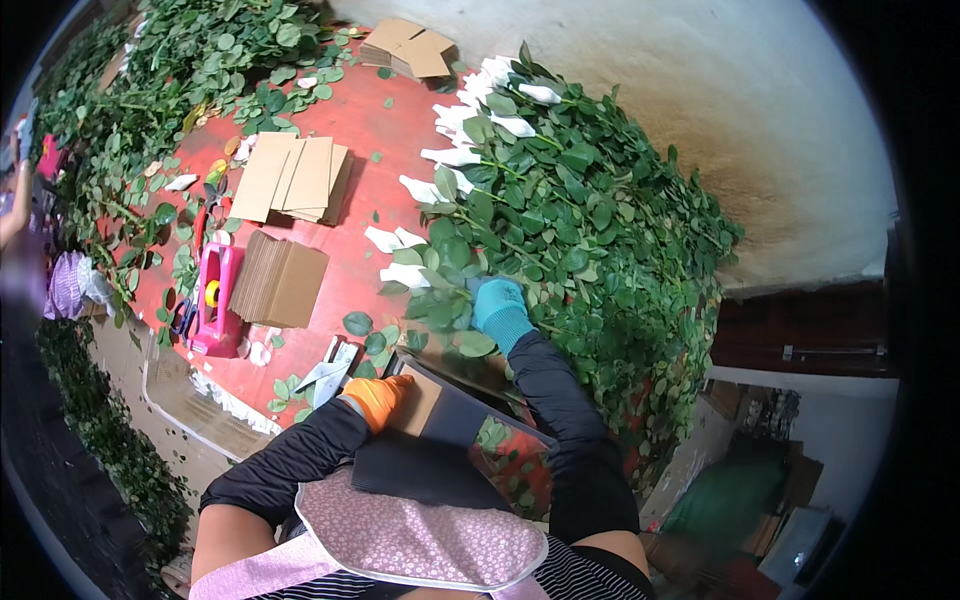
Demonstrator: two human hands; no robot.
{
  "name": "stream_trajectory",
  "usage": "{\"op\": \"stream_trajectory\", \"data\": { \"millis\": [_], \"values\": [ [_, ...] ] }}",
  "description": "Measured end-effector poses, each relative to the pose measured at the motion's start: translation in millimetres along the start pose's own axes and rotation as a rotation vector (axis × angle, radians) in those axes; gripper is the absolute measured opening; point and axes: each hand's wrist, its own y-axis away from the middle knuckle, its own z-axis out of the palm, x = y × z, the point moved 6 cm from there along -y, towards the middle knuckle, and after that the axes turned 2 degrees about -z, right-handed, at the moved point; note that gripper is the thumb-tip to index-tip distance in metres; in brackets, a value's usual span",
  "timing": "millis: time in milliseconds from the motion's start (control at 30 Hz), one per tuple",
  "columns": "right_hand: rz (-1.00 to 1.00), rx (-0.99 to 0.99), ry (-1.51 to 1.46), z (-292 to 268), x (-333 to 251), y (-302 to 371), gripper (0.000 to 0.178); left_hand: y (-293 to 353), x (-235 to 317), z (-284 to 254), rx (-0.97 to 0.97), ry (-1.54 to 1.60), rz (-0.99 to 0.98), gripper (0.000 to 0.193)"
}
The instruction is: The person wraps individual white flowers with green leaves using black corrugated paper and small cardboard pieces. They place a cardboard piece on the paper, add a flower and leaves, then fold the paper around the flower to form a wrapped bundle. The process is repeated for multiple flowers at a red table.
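My left hand [382, 400], in an orange glove, is closed on the edge of a brown cardboard sheet [418, 402]. The sheet lies on a dark, flat-sided holder [455, 412] right in front of me. Farther out and to the right, my right hand [500, 304] wears a teal glove and is closed on a leafy flower stem [455, 300], blurred by motion; leaves partly hide the fingertips. Beside it lies a large heap of leafy stems [590, 230], their heads covered in white sleeves [405, 275] pointing left.
Cardboard stacks [280, 280] lie on the red table [385, 130], near a pink tape dispenser [215, 300]. Scissors [328, 372] sit by my left hand. More greenery [220, 50] covers the far left, where another person's arm [18, 195] shows. A wall [780, 130] bounds the right.
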Motion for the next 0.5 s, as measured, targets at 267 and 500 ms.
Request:
{"op": "stream_trajectory", "data": {
  "millis": [267,500],
  "values": [
    [0.044,0.076,-0.011,-17.9,27.4,21.7,0.041,18.5,18.5,-70.6,0.055,-0.013,-0.056,0.051],
    [0.123,0.708,-0.523,-142.3,103.1,246.6,0.027,-10.1,-3.4,-11.0,-0.027,-0.131,0.065,0.047]
  ]
}}
